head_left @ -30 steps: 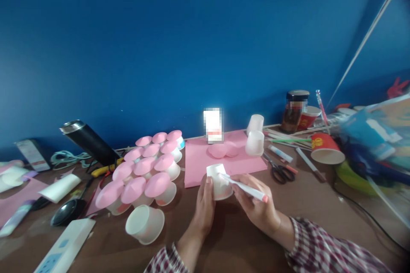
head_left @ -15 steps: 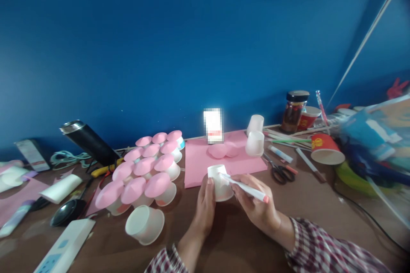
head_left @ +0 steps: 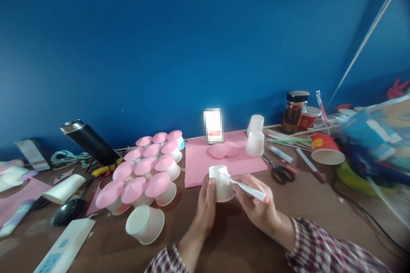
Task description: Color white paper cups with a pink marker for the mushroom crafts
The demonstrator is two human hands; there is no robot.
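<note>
**Cup Held Between Two Hands at a Crowded Work Table**

The brown table (head_left: 224, 239) runs the width of the view, backed by a blue wall (head_left: 192, 42). A pink paper sheet (head_left: 200, 158) lies flat at the centre, just beyond the hands, with pink discs (head_left: 221, 150) on it. To its left stands a cluster of upturned cups with pink caps (head_left: 144, 170), set in rows and touching one another. A black flask (head_left: 88, 140) lies tilted behind that cluster. One white cup (head_left: 145, 224) lies on its side in front of the cluster. Two more white cups (head_left: 255, 136) stand upturned at the sheet's far right corner. A red cup (head_left: 326, 148) lies on its side further right, near a dark jar (head_left: 293, 111). Black scissors (head_left: 280, 172) lie between the sheet and the red cup.

The small white cup (head_left: 221, 183) is held upturned just above the table's near centre, against the sheet's front edge. The left hand (head_left: 205, 211) is wrapped around the cup's left side, fingers curled on its wall, thumb up by the base. The right hand (head_left: 258, 207) is closed in a writing grip on a white marker (head_left: 245, 187). The marker's tip rests on the cup's right upper wall, while its pink end points away to the right. The cup thus sits between the two sets of fingers, the left touching it directly, the right meeting it only through the marker.
</note>
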